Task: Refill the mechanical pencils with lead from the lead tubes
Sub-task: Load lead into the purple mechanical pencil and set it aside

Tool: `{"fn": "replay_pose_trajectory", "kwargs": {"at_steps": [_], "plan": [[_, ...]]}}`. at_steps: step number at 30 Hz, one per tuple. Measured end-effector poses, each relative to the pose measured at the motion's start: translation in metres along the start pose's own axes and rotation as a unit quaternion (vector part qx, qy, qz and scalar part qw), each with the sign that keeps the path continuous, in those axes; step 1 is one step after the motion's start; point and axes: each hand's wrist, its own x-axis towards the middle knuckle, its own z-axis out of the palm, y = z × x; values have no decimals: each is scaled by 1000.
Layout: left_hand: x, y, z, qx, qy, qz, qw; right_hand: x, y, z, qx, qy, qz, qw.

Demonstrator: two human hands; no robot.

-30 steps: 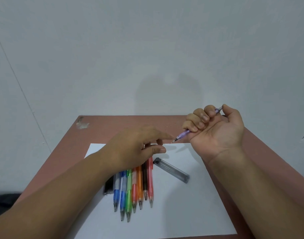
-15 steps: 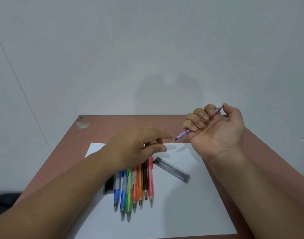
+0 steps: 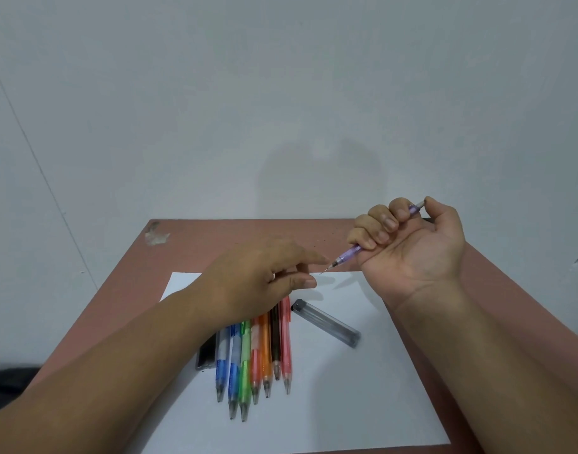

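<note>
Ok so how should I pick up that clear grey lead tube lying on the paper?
Pinch the clear grey lead tube across its long sides at mid-length, coming from above. It lies flat and diagonal on the white paper, apart from the row of coloured pencils, so both sides are open.

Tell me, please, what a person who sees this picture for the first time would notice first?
The eye goes first to the right hand, raised over the table's far right, gripping a purple mechanical pencil in its fist with a thin lead at the tip. The left hand reaches toward that tip. Below it, a row of colourful pencils lies on white paper, with a clear lead tube beside them.
</note>
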Motion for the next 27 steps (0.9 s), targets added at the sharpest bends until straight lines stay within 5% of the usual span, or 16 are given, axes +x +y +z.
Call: {"fn": "replay_pose_trajectory", "kwargs": {"at_steps": [27], "plan": [[-1,-4,4,-16,32,40,999,0,0,0,-7,-10,-3,1000]]}}
